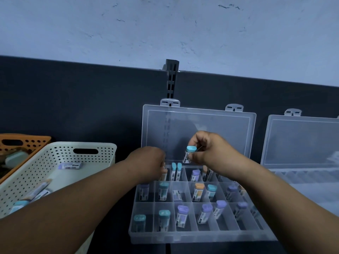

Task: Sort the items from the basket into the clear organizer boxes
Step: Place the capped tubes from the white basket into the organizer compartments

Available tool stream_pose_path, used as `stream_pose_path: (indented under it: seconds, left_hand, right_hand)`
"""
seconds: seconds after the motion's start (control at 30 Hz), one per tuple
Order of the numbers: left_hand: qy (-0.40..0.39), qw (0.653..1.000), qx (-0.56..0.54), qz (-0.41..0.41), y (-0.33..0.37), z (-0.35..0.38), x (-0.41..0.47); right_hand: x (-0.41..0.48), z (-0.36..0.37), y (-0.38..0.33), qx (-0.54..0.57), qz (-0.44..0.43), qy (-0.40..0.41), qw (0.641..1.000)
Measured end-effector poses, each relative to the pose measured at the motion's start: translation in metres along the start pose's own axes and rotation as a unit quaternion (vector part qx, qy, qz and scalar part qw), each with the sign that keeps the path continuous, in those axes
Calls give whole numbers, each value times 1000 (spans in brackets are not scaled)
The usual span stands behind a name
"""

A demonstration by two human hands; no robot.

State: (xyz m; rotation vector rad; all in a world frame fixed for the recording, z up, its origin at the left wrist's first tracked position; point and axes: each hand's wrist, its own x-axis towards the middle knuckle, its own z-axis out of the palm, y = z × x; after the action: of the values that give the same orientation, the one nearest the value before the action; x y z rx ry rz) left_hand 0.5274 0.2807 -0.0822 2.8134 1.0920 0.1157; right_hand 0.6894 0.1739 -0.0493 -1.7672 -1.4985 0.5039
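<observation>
Two bare forearms reach in from the near edge, and the left one covers part of the white perforated basket [60, 151] on its outer side. Beyond that basket stands an orange basket [25, 142]. A slotted upright [171, 79] rises on the dark panel behind both hands, and a second clear box [302, 140] stands open past the right hand.

The white basket holds a labelled eraser [70, 165] and a few capped tubes. Under the hands, the clear organizer box [183, 235] has its lid [198, 129] raised, and its compartments hold labelled tubes with teal, purple and orange caps.

The right hand [211, 149] pinches a teal-capped tube [189, 153] between thumb and curled fingers above the back row. The left hand [148, 162] dips into the back-left compartment with its fingertips hidden, so its grip cannot be told.
</observation>
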Motion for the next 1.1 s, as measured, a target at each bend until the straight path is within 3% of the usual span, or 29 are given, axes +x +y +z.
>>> stream_pose_path:
  seconds: [0.5, 1.1]
  left_hand:
    - [-15, 1000, -10, 24, -1, 4, 9]
    - [-30, 994, -18, -102, 12, 5, 17]
  right_hand:
    - [0, -5, 1, 12, 24, 14, 1000]
    - [2, -3, 5, 12, 35, 7, 999]
